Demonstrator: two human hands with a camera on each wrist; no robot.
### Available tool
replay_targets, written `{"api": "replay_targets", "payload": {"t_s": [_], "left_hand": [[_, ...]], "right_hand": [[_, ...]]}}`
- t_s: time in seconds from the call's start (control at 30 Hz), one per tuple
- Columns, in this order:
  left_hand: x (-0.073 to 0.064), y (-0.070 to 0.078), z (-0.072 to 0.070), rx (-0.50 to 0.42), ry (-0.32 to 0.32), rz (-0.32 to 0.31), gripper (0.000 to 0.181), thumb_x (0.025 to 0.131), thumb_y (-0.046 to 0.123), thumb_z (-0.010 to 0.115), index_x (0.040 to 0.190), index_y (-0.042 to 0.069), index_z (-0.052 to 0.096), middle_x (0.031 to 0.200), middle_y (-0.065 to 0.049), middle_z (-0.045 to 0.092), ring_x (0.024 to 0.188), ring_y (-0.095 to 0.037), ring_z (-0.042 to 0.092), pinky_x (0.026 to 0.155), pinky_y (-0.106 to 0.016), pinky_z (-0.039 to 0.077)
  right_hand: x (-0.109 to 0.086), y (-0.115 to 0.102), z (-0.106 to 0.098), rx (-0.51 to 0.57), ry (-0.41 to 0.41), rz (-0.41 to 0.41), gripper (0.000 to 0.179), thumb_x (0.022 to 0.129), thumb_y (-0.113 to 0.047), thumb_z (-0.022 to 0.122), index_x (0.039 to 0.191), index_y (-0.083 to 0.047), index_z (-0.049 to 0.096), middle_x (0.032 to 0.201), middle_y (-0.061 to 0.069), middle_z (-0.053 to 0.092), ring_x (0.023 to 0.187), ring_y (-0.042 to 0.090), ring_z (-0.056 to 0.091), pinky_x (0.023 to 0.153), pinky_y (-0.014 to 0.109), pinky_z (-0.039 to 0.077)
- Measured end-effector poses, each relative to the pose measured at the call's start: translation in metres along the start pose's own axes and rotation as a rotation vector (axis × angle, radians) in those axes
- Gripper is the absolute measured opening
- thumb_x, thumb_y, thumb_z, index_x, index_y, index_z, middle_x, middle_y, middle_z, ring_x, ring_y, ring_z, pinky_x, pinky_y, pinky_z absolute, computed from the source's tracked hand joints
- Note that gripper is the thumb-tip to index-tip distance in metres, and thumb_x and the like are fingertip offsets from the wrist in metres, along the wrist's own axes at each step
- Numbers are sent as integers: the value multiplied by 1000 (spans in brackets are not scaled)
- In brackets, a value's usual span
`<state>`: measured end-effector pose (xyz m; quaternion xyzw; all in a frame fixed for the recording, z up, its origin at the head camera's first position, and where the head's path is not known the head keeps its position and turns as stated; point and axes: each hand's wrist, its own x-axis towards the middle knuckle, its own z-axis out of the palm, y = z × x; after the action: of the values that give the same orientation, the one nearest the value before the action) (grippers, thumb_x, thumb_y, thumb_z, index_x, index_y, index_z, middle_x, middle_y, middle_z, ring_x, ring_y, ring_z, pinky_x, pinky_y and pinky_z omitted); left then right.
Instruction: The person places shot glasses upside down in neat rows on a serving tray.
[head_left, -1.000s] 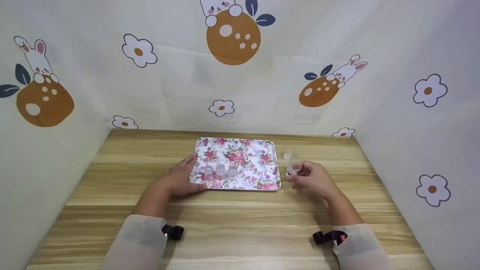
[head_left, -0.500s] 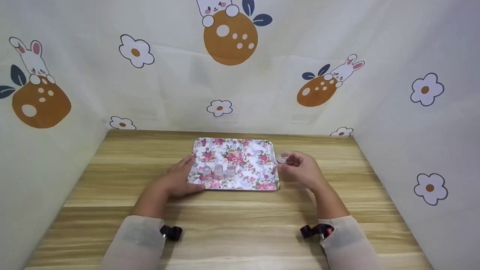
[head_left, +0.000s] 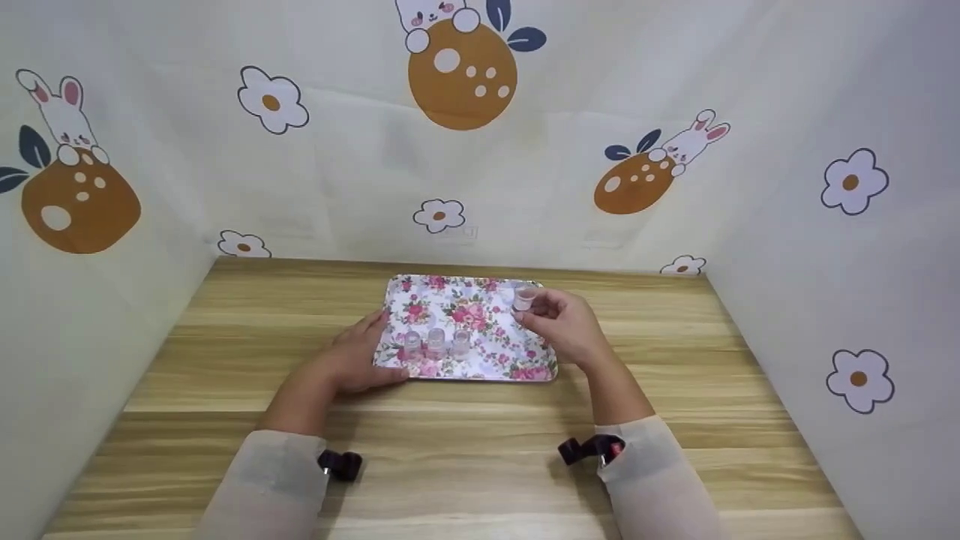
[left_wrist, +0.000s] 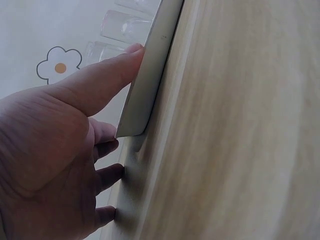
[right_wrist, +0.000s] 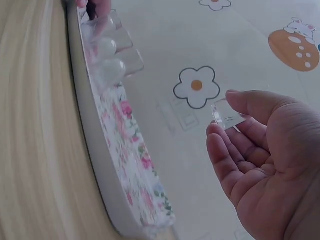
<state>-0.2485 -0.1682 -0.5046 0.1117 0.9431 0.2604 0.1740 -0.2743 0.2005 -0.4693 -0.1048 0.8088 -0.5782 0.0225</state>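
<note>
A white tray with pink flowers lies on the wooden table. My left hand holds its near left corner, thumb on the front rim and fingers along the left side; the left wrist view shows that thumb against the tray edge. Three small clear shot glasses stand upright in a row on the tray's front left part. My right hand pinches another clear shot glass between thumb and fingertips, over the tray's back right part. The right wrist view shows this glass above the tray's level.
The wooden table stretches around the tray on all sides. A pale cloth backdrop with rabbits, oranges and flowers rises behind the table and along both sides.
My right hand has moved left and away from me with the shot glass, from the table right of the tray to over its back right part. My left hand stays at the tray.
</note>
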Motion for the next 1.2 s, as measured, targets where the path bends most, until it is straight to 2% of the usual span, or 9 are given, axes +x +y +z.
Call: {"api": "replay_targets", "payload": {"t_s": [0.1, 0.23, 0.57, 0.77, 0.87, 1.0, 1.1, 1.2], "left_hand": [[-1, 0, -1, -4, 3, -2, 121, 91, 65, 75, 173, 7, 8, 183, -15, 5, 165, -52, 10, 132, -75, 8], [-1, 0, -2, -8, -2, -7, 121, 91, 65, 75, 173, 8, 7, 183, -14, 4, 166, -51, 9, 132, -73, 9], [-1, -2, 0, -8, -1, -9, 121, 91, 67, 75, 174, 10, 7, 183, -12, 3, 167, -49, 8, 133, -72, 9], [-1, -1, 0, -8, -1, -3, 121, 91, 66, 75, 174, 11, 6, 183, -13, 2, 167, -50, 7, 133, -72, 8], [0, -1, 1, -8, -1, 5, 120, 92, 65, 75, 173, 9, 7, 183, -15, 3, 166, -50, 8, 133, -71, 11], [0, -1, 1, -10, 5, 0, 120, 92, 63, 76, 173, 9, 7, 183, -13, 4, 166, -50, 9, 134, -71, 13], [-1, -1, 0, -3, 6, -1, 120, 92, 65, 75, 173, 10, 7, 183, -13, 3, 166, -50, 9, 133, -72, 12], [-1, -2, -1, 7, 6, 0, 119, 92, 66, 74, 174, 10, 7, 183, -13, 3, 166, -50, 9, 133, -73, 11]], "right_hand": [[3, -4, 8, 14, -6, -23, 33, 93, -14, 83, 125, -9, 77, 103, 6, 76, 91, 16, 72, 78, 23, 62], [6, -7, 15, 18, -18, -41, 31, 93, -15, 83, 124, -13, 78, 103, 6, 75, 94, 18, 73, 82, 25, 64], [5, -4, 22, -18, 15, -70, 33, 93, -20, 84, 123, -9, 76, 103, 4, 73, 92, 16, 68, 79, 22, 59], [4, -1, 28, -91, 21, -112, 27, 97, -28, 82, 121, -16, 80, 96, -1, 67, 85, 13, 60, 72, 22, 53], [3, 0, 30, -112, 14, -131, 27, 97, -28, 81, 122, -17, 80, 95, 1, 62, 84, 14, 56, 71, 22, 50], [3, 2, 35, -118, 7, -120, 33, 94, -24, 84, 125, -17, 79, 106, 11, 67, 90, 14, 59, 77, 21, 53], [4, 4, 38, -123, 1, -97, 36, 92, -21, 87, 127, -17, 78, 116, 13, 72, 94, 14, 65, 82, 21, 57], [4, 6, 40, -126, -17, -80, 39, 91, -18, 87, 128, -13, 78, 119, 9, 76, 97, 15, 69, 85, 22, 60]]}}
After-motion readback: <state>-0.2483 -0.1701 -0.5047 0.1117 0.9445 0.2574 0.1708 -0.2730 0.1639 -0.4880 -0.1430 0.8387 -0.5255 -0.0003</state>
